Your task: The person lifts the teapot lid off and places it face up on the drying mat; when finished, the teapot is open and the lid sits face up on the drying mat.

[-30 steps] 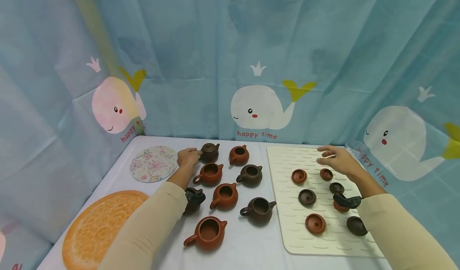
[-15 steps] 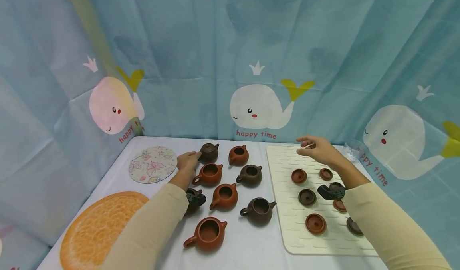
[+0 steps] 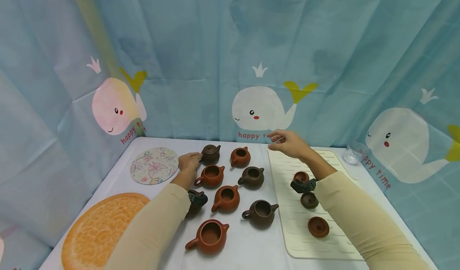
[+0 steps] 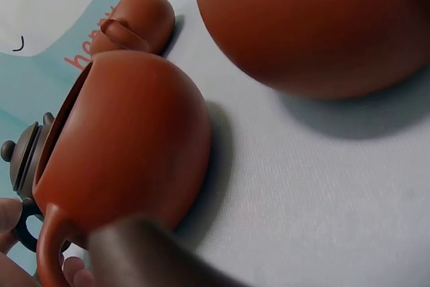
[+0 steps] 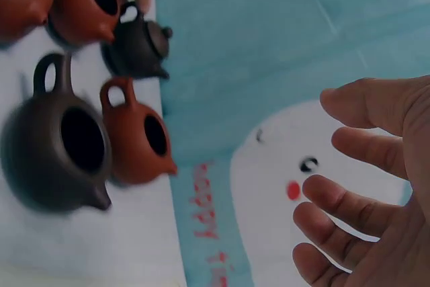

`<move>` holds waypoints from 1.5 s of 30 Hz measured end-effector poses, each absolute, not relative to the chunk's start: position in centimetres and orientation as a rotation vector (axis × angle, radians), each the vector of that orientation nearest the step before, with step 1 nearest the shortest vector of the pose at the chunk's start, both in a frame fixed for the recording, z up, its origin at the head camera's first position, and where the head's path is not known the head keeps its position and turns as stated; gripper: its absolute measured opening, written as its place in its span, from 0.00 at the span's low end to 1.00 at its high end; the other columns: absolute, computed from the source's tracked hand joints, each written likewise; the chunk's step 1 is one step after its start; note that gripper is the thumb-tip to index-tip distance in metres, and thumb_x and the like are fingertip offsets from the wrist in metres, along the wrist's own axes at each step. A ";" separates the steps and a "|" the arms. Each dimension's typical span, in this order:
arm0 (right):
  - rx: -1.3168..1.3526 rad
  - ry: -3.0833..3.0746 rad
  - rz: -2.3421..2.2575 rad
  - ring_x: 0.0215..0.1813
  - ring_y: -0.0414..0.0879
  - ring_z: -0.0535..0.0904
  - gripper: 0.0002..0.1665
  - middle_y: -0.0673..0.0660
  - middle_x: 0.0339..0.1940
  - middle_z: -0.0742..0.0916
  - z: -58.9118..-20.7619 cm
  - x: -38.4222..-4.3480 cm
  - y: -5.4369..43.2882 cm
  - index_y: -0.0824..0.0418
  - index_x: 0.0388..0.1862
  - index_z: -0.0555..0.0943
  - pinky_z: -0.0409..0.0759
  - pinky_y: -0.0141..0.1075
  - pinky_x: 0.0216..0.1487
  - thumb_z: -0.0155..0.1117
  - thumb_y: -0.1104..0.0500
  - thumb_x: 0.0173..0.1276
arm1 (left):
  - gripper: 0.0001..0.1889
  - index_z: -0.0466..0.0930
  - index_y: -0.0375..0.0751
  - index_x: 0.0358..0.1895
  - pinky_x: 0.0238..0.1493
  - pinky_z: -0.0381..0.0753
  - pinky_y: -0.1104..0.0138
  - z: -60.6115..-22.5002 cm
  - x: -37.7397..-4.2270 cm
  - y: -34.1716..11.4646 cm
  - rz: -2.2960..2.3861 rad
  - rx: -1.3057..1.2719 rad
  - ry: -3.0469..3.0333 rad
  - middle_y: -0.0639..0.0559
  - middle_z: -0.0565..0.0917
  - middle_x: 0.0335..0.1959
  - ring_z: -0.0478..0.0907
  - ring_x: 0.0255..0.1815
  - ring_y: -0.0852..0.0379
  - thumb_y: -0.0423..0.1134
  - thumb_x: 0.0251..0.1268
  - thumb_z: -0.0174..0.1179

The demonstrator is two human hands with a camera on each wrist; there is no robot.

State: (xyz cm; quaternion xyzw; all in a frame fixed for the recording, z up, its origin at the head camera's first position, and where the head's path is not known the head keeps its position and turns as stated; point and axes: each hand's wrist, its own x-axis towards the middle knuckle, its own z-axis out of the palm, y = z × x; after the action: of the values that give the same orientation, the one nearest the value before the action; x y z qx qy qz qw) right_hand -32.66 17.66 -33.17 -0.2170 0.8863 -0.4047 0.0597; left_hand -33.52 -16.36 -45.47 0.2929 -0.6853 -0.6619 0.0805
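At the back left, my left hand (image 3: 188, 164) holds the handle of a dark brown teapot (image 3: 211, 155) with its lid on. The left wrist view shows fingertips (image 4: 9, 214) at that handle, partly behind a lidless red-brown teapot (image 4: 131, 146). My right hand (image 3: 290, 143) is in the air above the back of the cream mat (image 3: 294, 246), right of a small red-brown teapot (image 3: 240, 158). Its fingers are spread and loosely bent in the right wrist view, with nothing between them. Several loose lids, one a reddish lid (image 3: 318, 227), lie on the mat; the right forearm hides part of it.
Several lidless teapots stand mid-table, among them a dark one (image 3: 261, 214) and a red-brown one (image 3: 212, 240) at the front. Left are a floral round mat (image 3: 153, 166) and an orange round mat (image 3: 104, 230). A clear cup (image 3: 353, 154) stands back right; a curtain hangs behind.
My right hand has moved left across the back of the mat, toward the teapots, and its forearm now covers some lids. My left hand stays at the dark teapot's handle.
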 end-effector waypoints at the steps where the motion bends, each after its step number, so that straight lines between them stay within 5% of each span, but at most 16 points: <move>1: -0.671 2.679 -1.232 0.51 0.56 0.77 0.27 0.64 0.53 0.79 -33.3 -32.8 17.0 0.60 0.62 0.76 0.77 0.50 0.47 0.66 0.55 0.66 | 0.13 0.84 0.35 0.49 0.61 0.67 0.57 -45.4 -33.5 -16.4 -1.979 0.867 -2.055 0.43 0.82 0.51 0.71 0.60 0.46 0.34 0.63 0.64; 25: -0.668 2.627 -1.390 0.43 0.49 0.80 0.17 0.56 0.41 0.84 -38.9 -36.4 4.1 0.59 0.54 0.81 0.78 0.42 0.43 0.66 0.58 0.66 | 0.10 0.86 0.36 0.46 0.60 0.68 0.56 -45.2 -33.4 -17.0 -1.958 0.845 -2.060 0.41 0.81 0.51 0.71 0.59 0.45 0.32 0.63 0.62; 35: -0.620 2.752 -1.337 0.35 0.47 0.77 0.14 0.53 0.38 0.83 -41.2 -36.7 0.4 0.55 0.50 0.83 0.76 0.39 0.33 0.66 0.56 0.66 | 0.09 0.87 0.36 0.44 0.60 0.68 0.56 -45.1 -33.5 -16.8 -1.911 0.834 -2.101 0.42 0.81 0.50 0.72 0.58 0.46 0.32 0.62 0.63; 45: -0.598 2.763 -1.229 0.42 0.50 0.79 0.21 0.57 0.42 0.84 -42.7 -37.5 -1.4 0.58 0.57 0.79 0.78 0.41 0.39 0.65 0.55 0.67 | 0.09 0.87 0.34 0.44 0.58 0.70 0.55 -45.3 -33.7 -16.4 -1.950 0.831 -2.090 0.41 0.82 0.49 0.74 0.56 0.46 0.31 0.62 0.63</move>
State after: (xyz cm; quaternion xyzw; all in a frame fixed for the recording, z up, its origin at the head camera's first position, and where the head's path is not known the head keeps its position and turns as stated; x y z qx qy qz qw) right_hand -37.46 -1.35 -42.73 -0.1939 0.8959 -0.3985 0.0296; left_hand -33.66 -16.38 -45.32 0.2783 -0.6997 -0.6528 0.0821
